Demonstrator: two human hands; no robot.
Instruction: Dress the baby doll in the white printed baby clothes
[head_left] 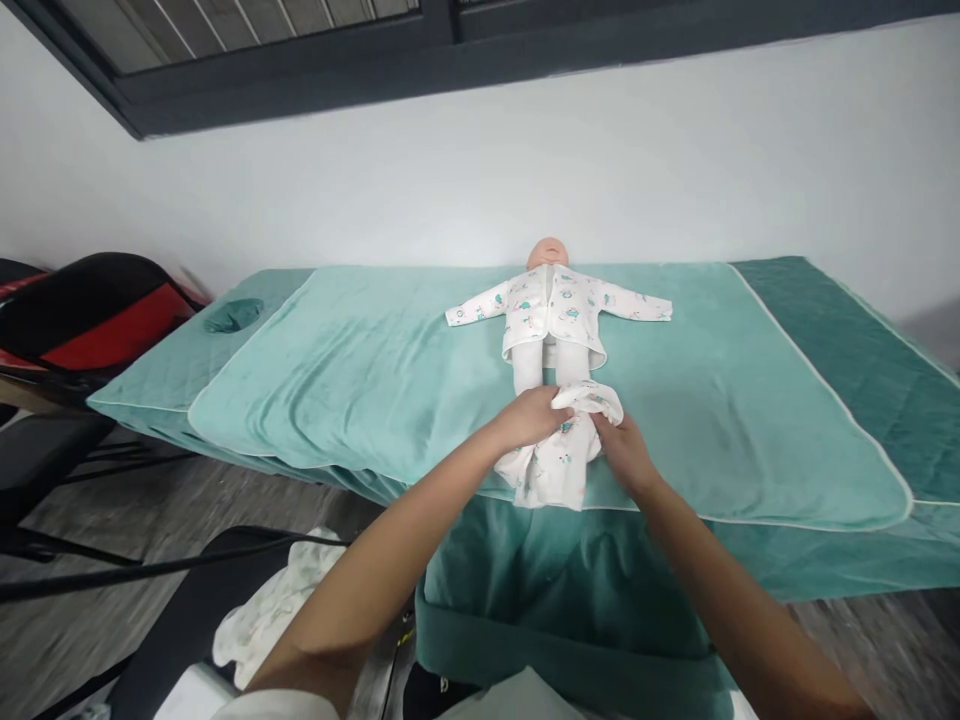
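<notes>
A baby doll [551, 252] lies on its back on the covered bed, its head toward the wall and its arms spread wide. It wears a white printed jacket [532, 310], and its white legs [572, 362] point toward me. At the lower ends of the legs is a pair of white printed baby trousers [556, 475], bunched at the top. My left hand [532, 415] grips the waist edge on the left side. On the other side my right hand [624, 450] is closed on the same edge. The doll's feet are hidden by the cloth and my hands.
A light green blanket [390, 380] covers most of the bed, whose dark green cover [862, 350] shows at the right. The white wall [480, 180] stands behind. Black chairs [105, 310] are at the left, and crumpled white cloth [277, 600] lies on a black seat below.
</notes>
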